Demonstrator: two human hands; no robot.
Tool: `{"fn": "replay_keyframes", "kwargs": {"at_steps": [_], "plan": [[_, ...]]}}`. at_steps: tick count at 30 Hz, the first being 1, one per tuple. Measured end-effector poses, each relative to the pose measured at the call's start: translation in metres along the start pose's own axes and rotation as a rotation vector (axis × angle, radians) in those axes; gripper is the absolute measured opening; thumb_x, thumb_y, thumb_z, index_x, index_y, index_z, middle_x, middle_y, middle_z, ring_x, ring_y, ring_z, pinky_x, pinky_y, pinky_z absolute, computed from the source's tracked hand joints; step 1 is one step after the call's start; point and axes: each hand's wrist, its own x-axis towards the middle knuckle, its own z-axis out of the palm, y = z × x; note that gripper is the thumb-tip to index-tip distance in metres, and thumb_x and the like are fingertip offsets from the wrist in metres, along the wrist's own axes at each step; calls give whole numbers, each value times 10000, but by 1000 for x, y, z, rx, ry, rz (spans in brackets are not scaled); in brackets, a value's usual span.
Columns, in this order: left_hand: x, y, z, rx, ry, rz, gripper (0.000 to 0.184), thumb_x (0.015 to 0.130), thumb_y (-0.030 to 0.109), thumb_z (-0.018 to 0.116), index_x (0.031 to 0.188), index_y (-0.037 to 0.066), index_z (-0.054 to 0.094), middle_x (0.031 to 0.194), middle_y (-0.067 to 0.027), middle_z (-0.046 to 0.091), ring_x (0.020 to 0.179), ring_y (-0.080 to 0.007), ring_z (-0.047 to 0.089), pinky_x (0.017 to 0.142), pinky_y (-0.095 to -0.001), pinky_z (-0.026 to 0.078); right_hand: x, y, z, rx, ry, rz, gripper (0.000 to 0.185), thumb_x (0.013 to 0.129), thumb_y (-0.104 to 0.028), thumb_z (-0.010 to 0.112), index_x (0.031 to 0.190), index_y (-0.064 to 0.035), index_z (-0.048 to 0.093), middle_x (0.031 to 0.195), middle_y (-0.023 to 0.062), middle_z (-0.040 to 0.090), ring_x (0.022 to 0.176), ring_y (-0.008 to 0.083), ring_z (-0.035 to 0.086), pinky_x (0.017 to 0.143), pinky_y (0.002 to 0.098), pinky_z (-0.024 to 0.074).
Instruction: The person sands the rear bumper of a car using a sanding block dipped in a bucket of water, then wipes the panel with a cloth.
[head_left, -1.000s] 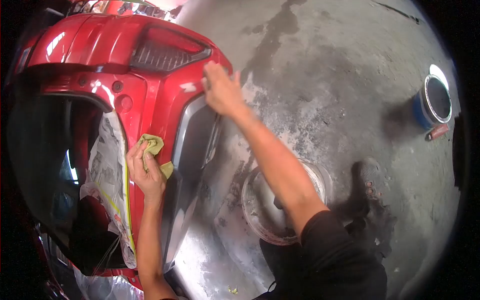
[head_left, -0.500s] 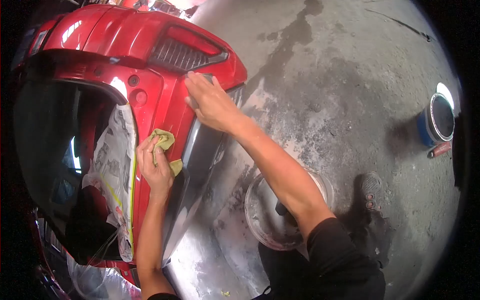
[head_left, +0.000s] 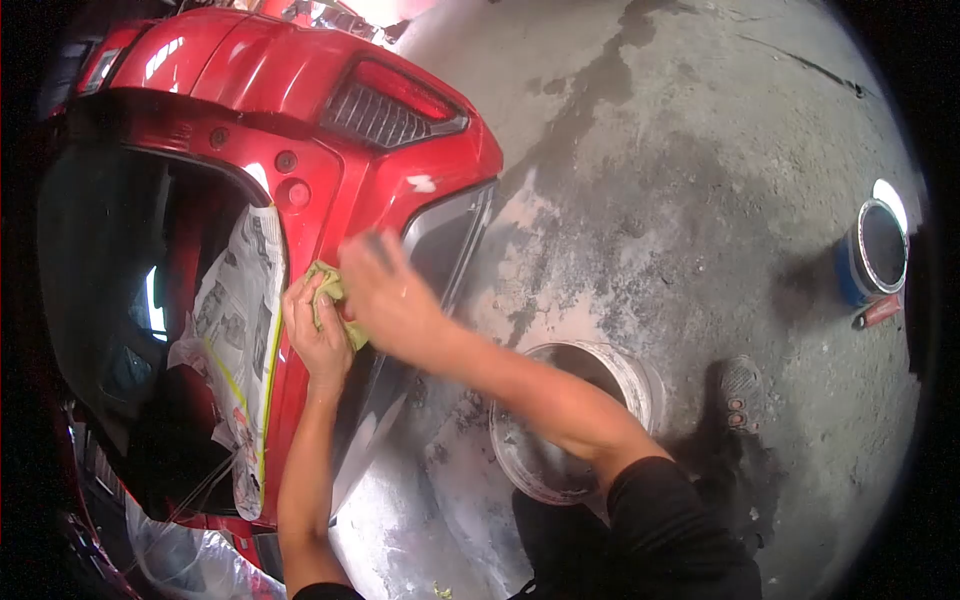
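Observation:
My left hand (head_left: 318,330) grips a crumpled yellow-green cloth (head_left: 328,283) against the red painted panel (head_left: 385,190) of a car. Right beside it is my right hand (head_left: 390,300), blurred, its fingers closed around something small and dark that I cannot make out. A pale patch (head_left: 421,184) marks the paint below the tail light (head_left: 390,105). Left of my hands, newspaper sheets (head_left: 245,270) with yellow-green tape along their edge cover part of the body beside the dark glass.
An open round bucket (head_left: 640,385) stands on the floor under my right forearm. Farther right are a blue can (head_left: 852,265) and a red cylindrical object (head_left: 880,311) on the concrete. A shoe (head_left: 739,390) shows near the bucket. Clear plastic sheeting (head_left: 200,560) hangs at the lower left.
My right hand has moved from near the tail light down and left to beside the cloth, uncovering the pale patch. My left hand still holds the cloth. The view has shifted slightly.

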Motion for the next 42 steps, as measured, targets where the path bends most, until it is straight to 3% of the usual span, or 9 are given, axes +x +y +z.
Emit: {"fn": "replay_keyframes", "kwargs": {"at_steps": [5, 7, 10, 15, 23, 26, 31, 37, 42], "plan": [[-3, 2, -3, 19, 9, -13, 263, 1053, 94, 515, 1235, -36, 653, 1217, -217, 631, 1161, -345, 603, 1045, -425, 451, 34, 48, -16, 117, 50, 228, 489, 895, -204, 568, 1277, 91, 651, 1384, 237, 603, 1333, 350, 534, 1187, 642, 281], [-4, 2, -3, 4, 18, -24, 259, 1042, 76, 518, 1231, -40, 652, 1215, -215, 629, 1154, -347, 604, 1036, -432, 456, 31, 28, -1, -138, 144, 244, 501, 889, -217, 571, 1272, 97, 651, 1380, 252, 599, 1354, 370, 512, 1192, 641, 275], [-3, -2, -1, -9, 79, -6, 255, 1023, 46, 523, 1225, -51, 646, 1209, -220, 625, 1142, -358, 603, 1021, -440, 463, -6, -31, -1, 27, -28, 22, 488, 885, -214, 568, 1249, 97, 660, 1370, 258, 602, 1374, 381, 498, 1209, 630, 257], [-10, -10, -3, -4, 153, -124, 286, 1081, 154, 515, 1240, -49, 639, 1199, -194, 623, 1145, -321, 600, 1040, -410, 450, 11, 51, -5, 109, 164, 278, 546, 963, -253, 599, 1417, 41, 532, 1514, 208, 512, 1435, 328, 464, 1205, 630, 258], [-3, -8, 0, -9, 110, -74, 279, 1071, 115, 491, 1246, -49, 634, 1216, -202, 615, 1164, -335, 589, 1043, -417, 444, -60, -15, 31, 173, 100, 61, 619, 935, -198, 539, 1507, 22, 455, 1601, 204, 420, 1532, 315, 338, 1160, 657, 316], [-2, -4, -2, -9, 103, -75, 279, 1081, 127, 490, 1242, -49, 634, 1212, -195, 615, 1157, -324, 591, 1046, -406, 440, -26, 44, 22, 1, 141, 450, 620, 963, -235, 540, 1514, 30, 442, 1629, 229, 362, 1544, 374, 287, 1165, 675, 294], [-1, -8, 0, -28, 82, -68, 263, 1072, 102, 501, 1245, -40, 639, 1230, -194, 617, 1170, -326, 591, 1054, -406, 438, -69, -43, 40, 190, 44, 48, 617, 967, -212, 513, 1529, 29, 429, 1648, 185, 359, 1534, 345, 328, 1157, 658, 314], [-32, -11, -32, 78, -79, -33, 250, 997, 23, 577, 1229, 16, 668, 1251, -190, 630, 1196, -362, 585, 1065, -442, 415, -15, 49, 27, 51, 177, 316, 670, 911, -147, 610, 1551, -63, 431, 1642, 137, 384, 1531, 299, 349, 1184, 734, 191], [-171, -71, -127, 284, -85, -145, 289, 954, 39, 620, 1239, 39, 668, 1269, -188, 631, 1209, -362, 571, 1070, -475, 402, -23, 52, 31, 159, 225, 266, 728, 881, -31, 649, 1567, -71, 408, 1636, 134, 399, 1512, 302, 391, 1190, 740, 116]]}}
